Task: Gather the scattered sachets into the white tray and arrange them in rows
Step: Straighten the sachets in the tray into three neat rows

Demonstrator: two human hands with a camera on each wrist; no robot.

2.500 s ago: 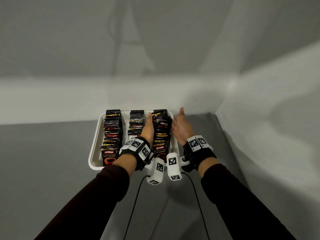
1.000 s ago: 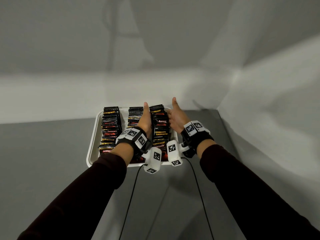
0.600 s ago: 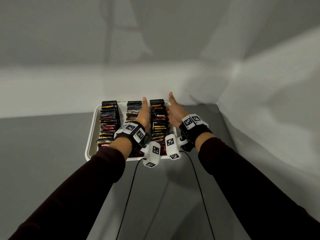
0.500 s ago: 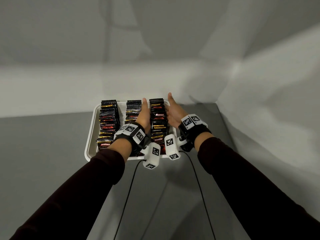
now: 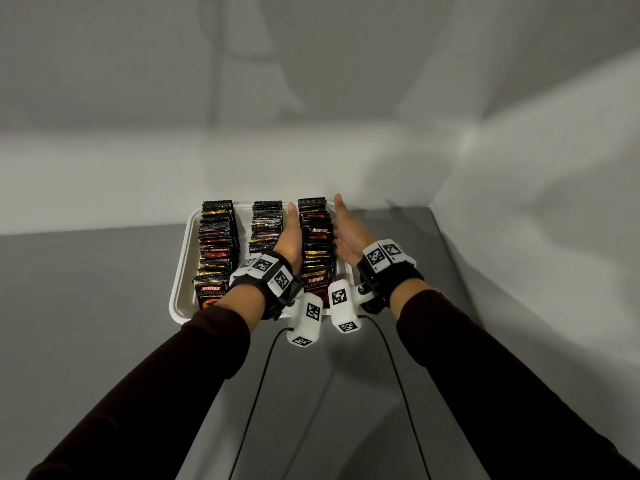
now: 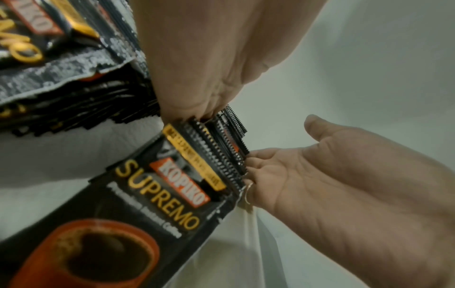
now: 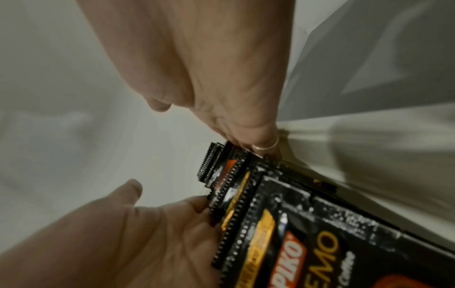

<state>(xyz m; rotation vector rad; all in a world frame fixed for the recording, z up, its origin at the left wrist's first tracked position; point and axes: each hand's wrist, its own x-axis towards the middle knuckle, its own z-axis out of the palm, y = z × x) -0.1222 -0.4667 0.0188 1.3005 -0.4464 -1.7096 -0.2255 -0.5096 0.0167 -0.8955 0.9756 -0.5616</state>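
Observation:
A white tray [image 5: 179, 299] on the grey table holds three rows of black Kopiko sachets standing on edge: a left row [image 5: 216, 244], a middle row [image 5: 266, 223] and a right row [image 5: 317, 247]. My left hand [image 5: 291, 237] lies flat in the gap between the middle and right rows, fingers straight, pressing the right row's left side. On the row's other side my right hand [image 5: 346, 230] presses with straight fingers, thumb up. In the left wrist view the right row [image 6: 216, 155] sits squeezed between the left hand [image 6: 209, 68] and the right hand [image 6: 344, 175].
A pale wall runs just behind the tray and another wall [image 5: 519, 237] closes the table on the right. Two black cables [image 5: 256, 393] trail from the wrist cameras toward me. Bare grey table [image 5: 86, 306] lies left of the tray.
The right hand came in from beside the tray to the right row. Both hands slid forward along that row, and its leaning sachets now stand straighter. Little has moved in the last half second.

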